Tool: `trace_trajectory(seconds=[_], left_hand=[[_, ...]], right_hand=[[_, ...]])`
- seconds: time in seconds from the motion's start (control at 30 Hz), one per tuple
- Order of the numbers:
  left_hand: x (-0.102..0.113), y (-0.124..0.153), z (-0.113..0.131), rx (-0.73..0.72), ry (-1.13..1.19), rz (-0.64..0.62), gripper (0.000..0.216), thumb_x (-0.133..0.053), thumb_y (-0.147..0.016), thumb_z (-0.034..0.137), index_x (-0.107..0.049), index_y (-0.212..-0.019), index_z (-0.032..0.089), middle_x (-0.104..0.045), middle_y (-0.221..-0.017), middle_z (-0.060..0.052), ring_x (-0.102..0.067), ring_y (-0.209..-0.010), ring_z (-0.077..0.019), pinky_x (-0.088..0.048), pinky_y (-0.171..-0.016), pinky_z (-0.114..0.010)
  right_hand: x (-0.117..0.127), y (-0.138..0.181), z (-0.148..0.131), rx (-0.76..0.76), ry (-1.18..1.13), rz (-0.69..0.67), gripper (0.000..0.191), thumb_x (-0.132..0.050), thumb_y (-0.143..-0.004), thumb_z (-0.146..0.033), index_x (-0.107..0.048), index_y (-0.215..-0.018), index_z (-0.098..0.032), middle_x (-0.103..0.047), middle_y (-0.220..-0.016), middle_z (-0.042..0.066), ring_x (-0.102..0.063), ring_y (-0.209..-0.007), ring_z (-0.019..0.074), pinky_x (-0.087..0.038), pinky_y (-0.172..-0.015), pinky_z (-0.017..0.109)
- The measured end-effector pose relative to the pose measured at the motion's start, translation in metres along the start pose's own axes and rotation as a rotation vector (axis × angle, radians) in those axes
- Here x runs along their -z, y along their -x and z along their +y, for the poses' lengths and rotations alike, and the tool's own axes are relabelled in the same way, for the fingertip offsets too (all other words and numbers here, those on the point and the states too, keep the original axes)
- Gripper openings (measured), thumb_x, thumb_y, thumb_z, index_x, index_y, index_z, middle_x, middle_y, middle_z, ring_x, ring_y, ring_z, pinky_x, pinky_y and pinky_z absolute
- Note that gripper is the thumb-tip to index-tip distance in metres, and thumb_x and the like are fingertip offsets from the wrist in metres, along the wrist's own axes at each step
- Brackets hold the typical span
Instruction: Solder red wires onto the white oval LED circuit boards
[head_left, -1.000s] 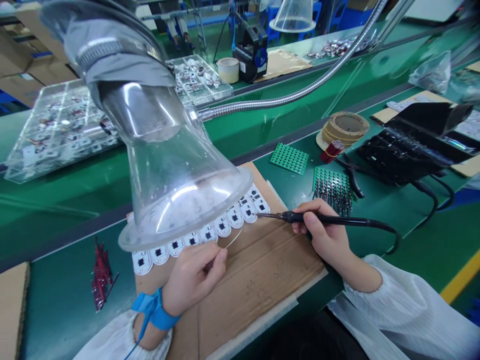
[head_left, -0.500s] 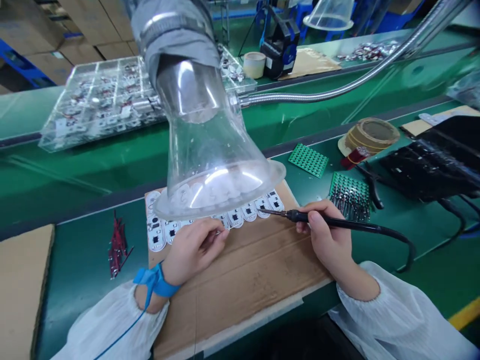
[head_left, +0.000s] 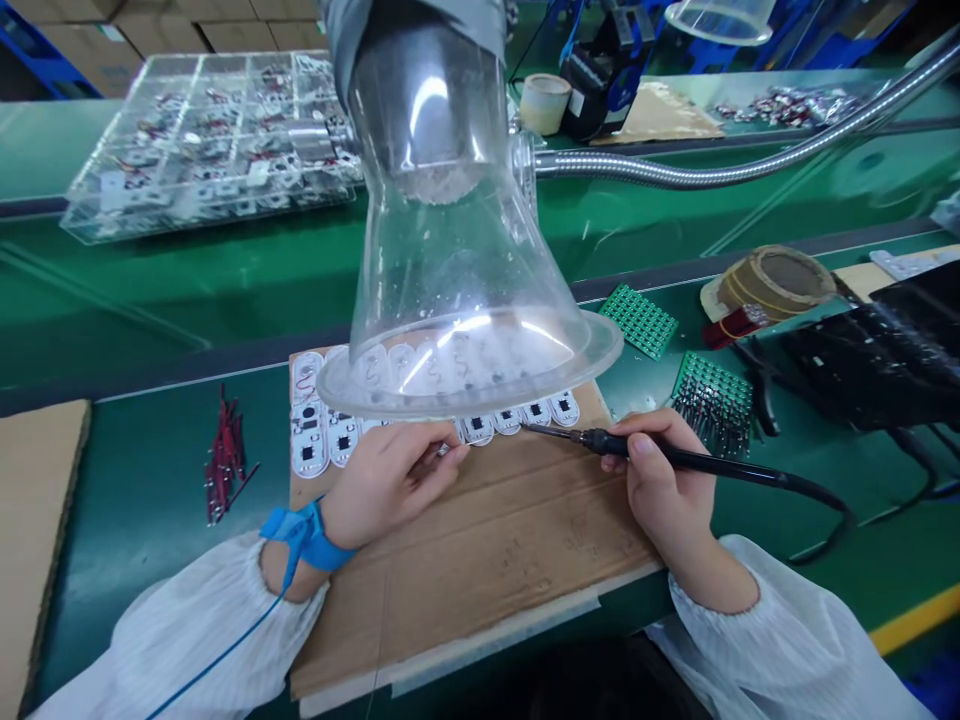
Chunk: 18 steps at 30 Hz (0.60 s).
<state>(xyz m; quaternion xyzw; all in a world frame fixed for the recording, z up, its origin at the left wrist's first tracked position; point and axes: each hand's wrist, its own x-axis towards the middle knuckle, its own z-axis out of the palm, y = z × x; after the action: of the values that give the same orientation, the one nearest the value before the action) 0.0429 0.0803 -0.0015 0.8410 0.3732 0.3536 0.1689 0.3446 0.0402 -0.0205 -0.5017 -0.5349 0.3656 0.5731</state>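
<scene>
Pointing toward nine o'clock, a soldering iron [head_left: 697,461] sits gripped in the right hand [head_left: 667,480] — long axis nearly nine-to-three, tip at the near edge of the white circuit boards [head_left: 476,428] on the cardboard [head_left: 510,550]. The left hand [head_left: 401,472] is pinched narrow; what it holds, I cannot tell. At ten o'clock, a clear divided tray [head_left: 150,222] contains jumbled white parts [head_left: 255,130].

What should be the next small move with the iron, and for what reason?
I would probably ease the iron slightly forward, onto the nearest of the white boards: the right grip holds it with the tip at their near edge, and the left grip is apart from that tip. Whether the tip touches is too small to tell.
</scene>
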Motion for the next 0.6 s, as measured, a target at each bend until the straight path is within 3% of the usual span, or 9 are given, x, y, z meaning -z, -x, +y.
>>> trace_trajectory(seconds=[0.27,0.6], left_hand=[[-0.0011,0.0005,-0.0008,0.005,0.005,0.009,0.007,-0.059,-0.105,0.021,-0.063,-0.099,0.02,-0.059,-0.066,0.006,-0.052,-0.054,-0.0095,-0.039,-0.055,-0.022],[0.001,-0.0002,0.0019,0.042,-0.008,0.022,0.011,-0.059,-0.104,0.021,-0.062,-0.094,0.02,-0.058,-0.065,0.006,-0.05,-0.054,-0.0085,-0.04,-0.055,-0.021]], right_hand=[[-0.0009,-0.0001,-0.0004,-0.028,0.061,0.006,0.023,-0.071,-0.102,-0.046,-0.073,-0.093,-0.024,-0.067,-0.077,0.001,-0.061,-0.061,0.016,-0.049,-0.055,0.029],[-0.0024,-0.0013,-0.0047,0.011,-0.01,0.011,0.019,-0.069,-0.104,-0.04,-0.072,-0.094,-0.024,-0.067,-0.076,0.001,-0.061,-0.062,0.0141,-0.048,-0.055,0.026]])
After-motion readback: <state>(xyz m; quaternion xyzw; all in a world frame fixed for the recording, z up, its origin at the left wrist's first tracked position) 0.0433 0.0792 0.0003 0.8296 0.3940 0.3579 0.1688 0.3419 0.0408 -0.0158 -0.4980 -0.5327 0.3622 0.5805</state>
